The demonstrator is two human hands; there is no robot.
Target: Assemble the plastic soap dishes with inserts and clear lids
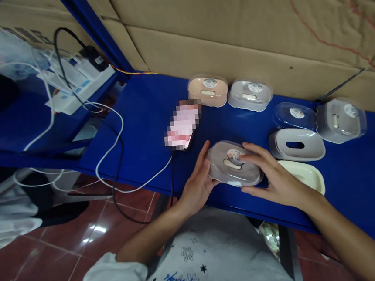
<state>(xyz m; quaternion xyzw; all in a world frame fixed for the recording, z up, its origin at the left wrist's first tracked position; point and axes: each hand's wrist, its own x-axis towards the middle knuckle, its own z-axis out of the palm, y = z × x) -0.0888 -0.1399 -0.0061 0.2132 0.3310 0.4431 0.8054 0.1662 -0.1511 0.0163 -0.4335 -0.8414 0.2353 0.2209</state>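
Observation:
My left hand [198,185] grips the left side of a grey oval plastic box with a clear lid [218,172], its thumb along the edge and its fingers underneath. Around the right end of the same box curls my right hand [272,174], one finger reaching over the lid near a round sticker [236,156]. The box is held over the front part of the blue table. Just right of it lie a grey oval shell with a slot [280,147] and a pale cream tray [313,175], partly hidden by my right hand.
Along the back stand a peach lidded box [199,89], a whitish one [241,98] and a grey one [329,126]. A loose clear lid [285,112] lies between. A blurred phone [184,123], white cable [120,120] and power strip [78,91] are left.

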